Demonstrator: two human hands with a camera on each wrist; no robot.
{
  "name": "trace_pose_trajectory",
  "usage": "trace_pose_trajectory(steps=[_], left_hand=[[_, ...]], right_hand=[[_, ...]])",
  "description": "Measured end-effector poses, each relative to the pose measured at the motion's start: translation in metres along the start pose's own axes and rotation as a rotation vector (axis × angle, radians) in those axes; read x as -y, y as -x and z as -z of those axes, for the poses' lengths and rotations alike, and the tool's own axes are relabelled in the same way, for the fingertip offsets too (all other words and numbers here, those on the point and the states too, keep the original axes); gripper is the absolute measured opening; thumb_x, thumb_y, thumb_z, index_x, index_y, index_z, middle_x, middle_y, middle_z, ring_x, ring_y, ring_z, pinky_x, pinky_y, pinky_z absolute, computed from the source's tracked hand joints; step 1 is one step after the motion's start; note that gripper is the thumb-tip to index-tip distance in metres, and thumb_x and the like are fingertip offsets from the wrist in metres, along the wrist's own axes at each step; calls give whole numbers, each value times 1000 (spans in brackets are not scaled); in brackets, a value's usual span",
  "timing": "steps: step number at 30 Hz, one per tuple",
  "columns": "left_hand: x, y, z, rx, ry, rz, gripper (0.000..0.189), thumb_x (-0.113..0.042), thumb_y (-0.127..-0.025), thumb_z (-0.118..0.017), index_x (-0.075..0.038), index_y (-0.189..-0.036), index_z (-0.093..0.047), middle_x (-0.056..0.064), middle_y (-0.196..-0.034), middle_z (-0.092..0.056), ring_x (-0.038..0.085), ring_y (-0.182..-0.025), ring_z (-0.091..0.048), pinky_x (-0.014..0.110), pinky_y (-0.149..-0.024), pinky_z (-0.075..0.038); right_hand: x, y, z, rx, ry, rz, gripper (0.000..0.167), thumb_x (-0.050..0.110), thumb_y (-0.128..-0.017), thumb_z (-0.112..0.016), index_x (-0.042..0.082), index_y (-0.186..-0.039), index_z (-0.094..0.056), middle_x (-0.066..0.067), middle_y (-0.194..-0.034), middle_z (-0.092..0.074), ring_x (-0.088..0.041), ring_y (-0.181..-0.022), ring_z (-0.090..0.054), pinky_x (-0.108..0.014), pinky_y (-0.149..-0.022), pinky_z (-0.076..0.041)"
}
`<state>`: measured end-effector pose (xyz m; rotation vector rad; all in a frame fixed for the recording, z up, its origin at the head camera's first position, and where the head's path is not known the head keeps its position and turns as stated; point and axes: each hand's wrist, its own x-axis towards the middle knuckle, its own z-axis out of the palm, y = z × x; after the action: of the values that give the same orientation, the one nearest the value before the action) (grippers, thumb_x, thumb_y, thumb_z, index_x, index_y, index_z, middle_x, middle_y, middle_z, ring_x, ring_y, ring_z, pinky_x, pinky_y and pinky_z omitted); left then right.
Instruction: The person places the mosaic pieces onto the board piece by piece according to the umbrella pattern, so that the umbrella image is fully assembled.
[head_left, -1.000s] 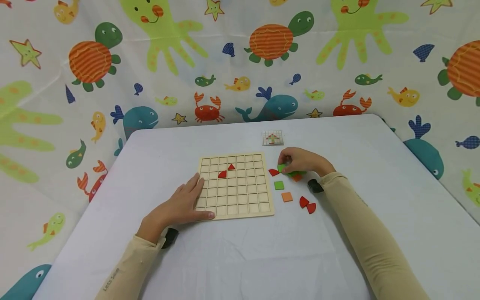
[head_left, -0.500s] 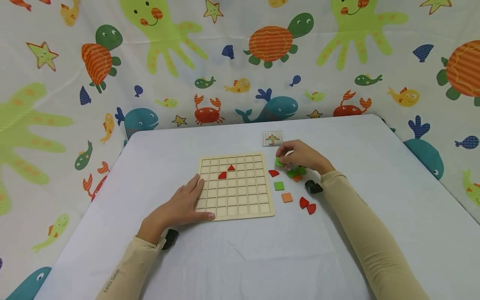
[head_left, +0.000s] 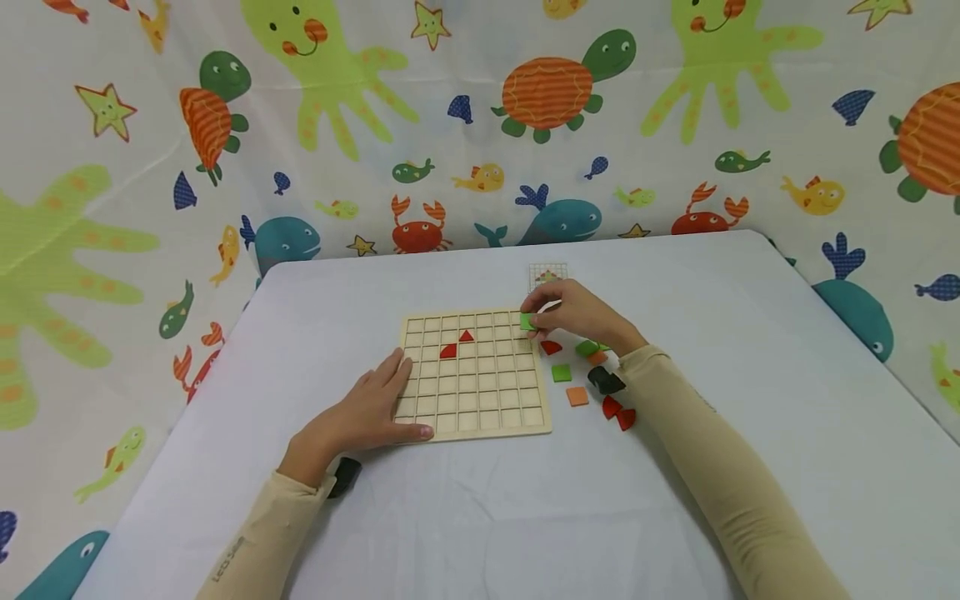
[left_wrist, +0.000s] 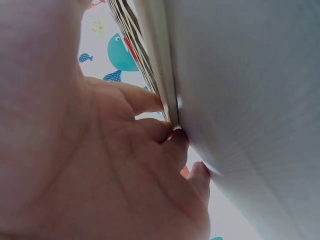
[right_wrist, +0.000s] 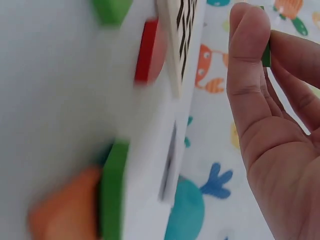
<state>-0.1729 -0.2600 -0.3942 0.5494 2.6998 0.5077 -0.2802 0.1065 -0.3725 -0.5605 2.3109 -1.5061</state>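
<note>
A wooden grid board (head_left: 468, 402) lies on the white table, with a red quarter-circle piece (head_left: 448, 352) and a red triangle (head_left: 467, 336) in its cells. Along the board's left edge rests my left hand (head_left: 360, 412), fingers spread and thumb on the near edge; the left wrist view shows its fingertips against the board's side (left_wrist: 167, 65). My right hand (head_left: 588, 317) pinches a green square tile (head_left: 528, 322) between thumb and fingers, over the board's far right corner. In the right wrist view only a thin green edge of that tile (right_wrist: 266, 55) shows behind the thumb.
Right of the board lie a red piece (head_left: 551, 347), a green square (head_left: 561, 373), an orange square (head_left: 577, 397), two red pieces (head_left: 626, 418) and a small green and orange pile (head_left: 587, 348). A pattern card (head_left: 542, 272) sits behind, partly covered by the right hand.
My right hand has lifted the green square tile from the pile and carried it left to the board's edge. The left hand stays on the board.
</note>
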Motion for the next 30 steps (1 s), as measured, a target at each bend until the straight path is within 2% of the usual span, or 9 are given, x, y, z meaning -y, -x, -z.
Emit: trace_pose_trajectory(steps=[5, 11, 18, 23, 30], left_hand=[[7, -8, 0, 2, -4, -9, 124, -63, -88, -81, 7, -168, -16, 26, -176, -5, 44, -162, -11, 62, -128, -14], [14, -19, 2, 8, 2, -12, 125, -64, -88, -80, 6, -168, -15, 25, -177, -4, 44, -162, -11, 62, -128, -15], [25, -30, 6, 8, 3, -33, 125, -65, -88, -79, 5, -169, -15, 24, -177, -4, 43, -162, -11, 62, -128, -13], [33, -37, 8, 7, 4, -45, 125, -65, -88, -79, 6, -168, -15, 25, -177, -4, 43, -162, -10, 62, -128, -13], [42, -45, 13, -2, -5, -67, 124, -64, -89, -80, 7, -168, -16, 27, -176, -5, 45, -161, -12, 62, -127, -15]], right_hand=[[8, -18, -16, 37, 3, 35, 24, -2, -102, -63, -4, -124, -73, -17, -117, -69, -28, -92, -74, -40, -91, -61], [19, -39, -35, 54, -61, 54, 27, -5, -102, -60, -7, -125, -73, -20, -117, -72, -29, -93, -77, -43, -91, -62], [22, -63, -52, 40, -86, 2, 22, -6, -100, -64, -9, -120, -73, -18, -102, -70, -24, -82, -78, -37, -86, -63], [20, -74, -58, 63, -60, -29, 18, -3, -99, -67, -8, -115, -74, -16, -90, -72, -20, -74, -76, -37, -81, -64], [14, -89, -67, 87, 29, -63, 11, 0, -99, -72, -4, -108, -77, -15, -89, -73, -17, -67, -75, -33, -80, -63]])
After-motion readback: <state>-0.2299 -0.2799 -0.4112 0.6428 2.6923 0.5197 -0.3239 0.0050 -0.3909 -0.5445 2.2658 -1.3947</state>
